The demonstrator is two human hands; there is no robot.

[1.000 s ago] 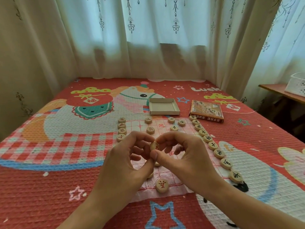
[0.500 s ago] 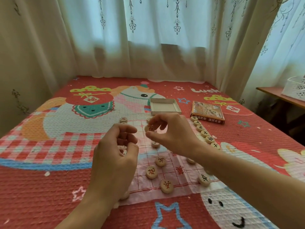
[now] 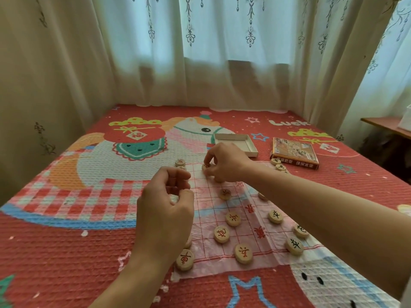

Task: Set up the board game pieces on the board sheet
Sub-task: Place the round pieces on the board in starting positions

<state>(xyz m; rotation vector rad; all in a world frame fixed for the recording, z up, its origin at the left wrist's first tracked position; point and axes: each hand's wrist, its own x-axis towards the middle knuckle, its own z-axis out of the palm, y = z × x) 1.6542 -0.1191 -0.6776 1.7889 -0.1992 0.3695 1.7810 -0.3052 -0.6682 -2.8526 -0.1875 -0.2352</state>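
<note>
Risks:
- The left hand (image 3: 164, 210) hovers over the board sheet (image 3: 206, 210) at its left edge, with pieces (image 3: 184, 260) right under the wrist. A drop there would likely knock them off their spots.
- The sheet is thin, wrinkled plastic on a soft bed (image 3: 66, 252), mid-bed toward the near edge. Pressing hard while placing probably puckers it and the neighbours slide.
- The right forearm (image 3: 311, 203) spans the pieces along the sheet's right side. A low pull-back could sweep them.

Hands:
- Left: fingers curled in, thumb against fingertips, above the sheet. Can't tell if anything is inside.
- Right hand (image 3: 224, 163): reaches to the sheet's far side, thumb and fingertips clamped on one wooden piece (image 3: 205, 166). That piece is at or just above the sheet; contact unclear.
- The hands are apart.
</note>
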